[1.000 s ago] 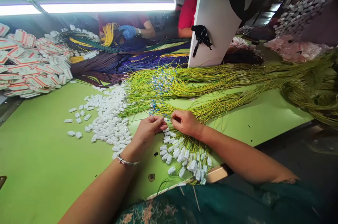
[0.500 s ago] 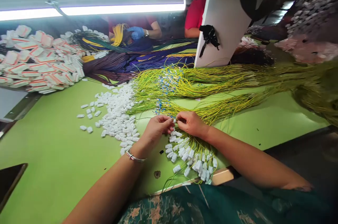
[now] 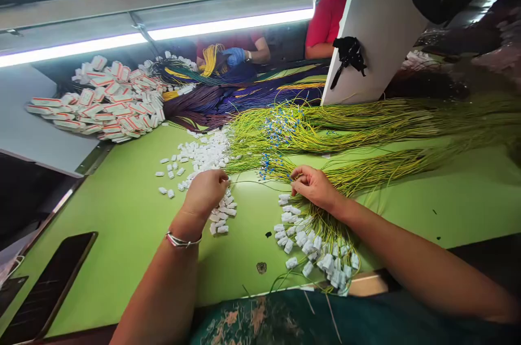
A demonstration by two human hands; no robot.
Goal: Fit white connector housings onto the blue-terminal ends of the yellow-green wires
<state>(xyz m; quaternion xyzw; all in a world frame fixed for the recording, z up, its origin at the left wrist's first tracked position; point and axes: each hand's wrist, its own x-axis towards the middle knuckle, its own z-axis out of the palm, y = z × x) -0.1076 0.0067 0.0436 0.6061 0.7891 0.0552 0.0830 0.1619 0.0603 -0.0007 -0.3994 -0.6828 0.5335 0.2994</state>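
My left hand (image 3: 207,192) has its fingers bent down at the near side of a pile of small white plastic connector housings (image 3: 209,152). Its fingertips are pinched together and mostly hidden, so what they hold, if anything, does not show. My right hand (image 3: 314,186) is curled, thumb and forefinger closed around a thin yellow-green wire beside the blue-tipped wire ends (image 3: 271,165). Under and in front of this hand, a bunch of yellow-green wires (image 3: 319,220) carries white housings (image 3: 326,262) on its ends, fanned out toward the table's front edge.
Long bundles of yellow-green wire (image 3: 366,122) stretch to the right. White blocks with red-orange stripes (image 3: 118,98) are heaped back left, by purple wires (image 3: 191,101). A phone (image 3: 52,280) lies front left. Beyond a divider (image 3: 374,41), a co-worker's blue-gloved hand (image 3: 235,56) handles yellow wires.
My hands have come apart from their meeting point by the wire ends. The left has gone left to the housings pile; the right stays by the wires. The whole view has shifted and tilted.
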